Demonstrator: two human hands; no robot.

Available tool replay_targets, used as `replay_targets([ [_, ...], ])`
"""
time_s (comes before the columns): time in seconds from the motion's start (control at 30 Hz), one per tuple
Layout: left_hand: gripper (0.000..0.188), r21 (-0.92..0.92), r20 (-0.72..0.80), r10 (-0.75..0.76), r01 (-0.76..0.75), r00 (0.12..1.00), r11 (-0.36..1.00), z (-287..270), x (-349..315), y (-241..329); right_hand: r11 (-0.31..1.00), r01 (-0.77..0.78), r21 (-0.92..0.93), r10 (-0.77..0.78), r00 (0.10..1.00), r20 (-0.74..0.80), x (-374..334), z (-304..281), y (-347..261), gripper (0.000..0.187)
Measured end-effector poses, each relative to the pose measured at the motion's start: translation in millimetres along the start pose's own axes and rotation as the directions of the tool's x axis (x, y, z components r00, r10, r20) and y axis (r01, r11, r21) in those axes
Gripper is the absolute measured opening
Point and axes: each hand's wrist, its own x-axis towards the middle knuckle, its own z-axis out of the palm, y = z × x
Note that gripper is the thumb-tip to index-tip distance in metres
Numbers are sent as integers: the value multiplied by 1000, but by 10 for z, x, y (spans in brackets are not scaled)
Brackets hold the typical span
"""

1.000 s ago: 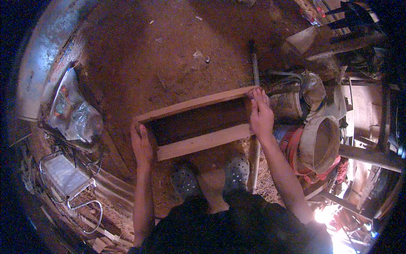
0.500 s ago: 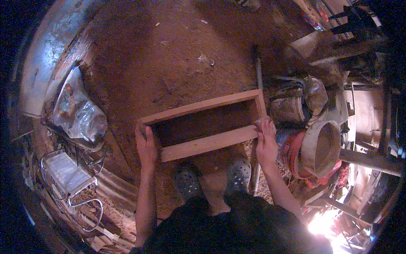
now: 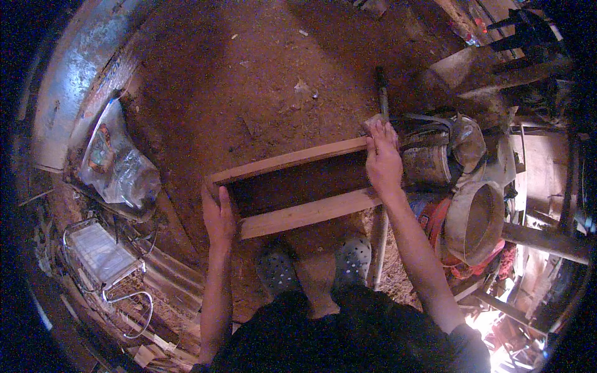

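Note:
A shallow rectangular wooden frame [image 3: 311,208], like an open box or drawer, is held above the dirt floor in front of my feet. Around its left end my left hand [image 3: 219,214] is closed, thumb on the inner side. Over the far right corner lies my right hand [image 3: 384,158], its fingers bent around a small folded brownish piece [image 3: 375,120] that looks like sandpaper. That piece presses against the corner; the right end board is mostly hidden by the hand.
On the right stand a red bucket [image 3: 433,217], a round sieve-like hoop [image 3: 474,222] and a pale bucket [image 3: 429,163], beside a long pole [image 3: 380,248]. Clear plastic sheeting [image 3: 121,168] and a metal-framed rack [image 3: 102,248] lie left. My perforated clogs [image 3: 352,258] are below the frame.
My right hand has slid away from me along the frame's right end, from the near corner to the far corner, with the brownish piece. The left hand keeps its grip; the frame barely shifts.

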Motion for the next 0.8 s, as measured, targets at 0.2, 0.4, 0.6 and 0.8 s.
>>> replay_targets([
  [0.2,68,-9,25,-28,28,999,1000,-3,1,-56,988,-123,90,118,991,58,-335,-162,-28,38],
  [0.4,70,-35,44,-88,89,995,995,-8,-17,-53,988,-152,37,148,983,108,-934,-336,47,40],
  [0.6,71,-85,77,-88,94,993,992,-9,6,-83,956,-238,174,235,971,36,-814,-249,25,40],
  [0.8,73,-13,33,-60,60,998,998,20,14,-87,991,-93,91,93,996,2,-197,-22,-28,40],
])
